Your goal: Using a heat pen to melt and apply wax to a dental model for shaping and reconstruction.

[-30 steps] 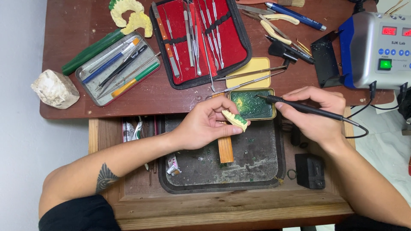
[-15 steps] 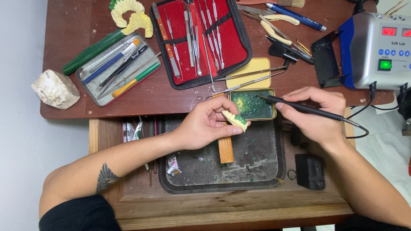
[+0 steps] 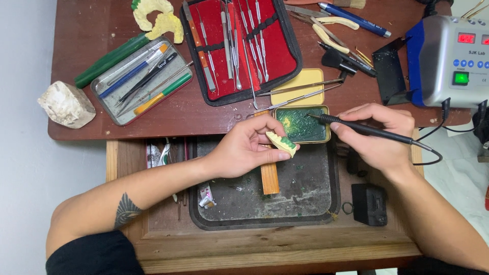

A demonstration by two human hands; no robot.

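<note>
Dark brown wooden desk (image 3: 102,122) is crowded: red-lined zip case of steel instruments (image 3: 239,48) up top, grey metal tray of pens and brushes (image 3: 140,81) to its left, rough white plaster lump (image 3: 66,104) near the left edge, grey-and-blue box unit with lit displays (image 3: 448,58) at the right edge. Open room is only in the pulled-out drawer below, on the dark, wax-flecked rubber mat (image 3: 305,193).

Left hand (image 3: 244,150) is closed around a small yellow dental cast with green wax (image 3: 281,142), held over the front edge of the desk, just above an upright-lying orange wooden block (image 3: 268,175).

Right hand (image 3: 379,137) is clamped on a slim black corded wax pen (image 3: 367,130); its tip sits in the small rectangular tin of green wax (image 3: 301,124), just right of the cast.
</note>
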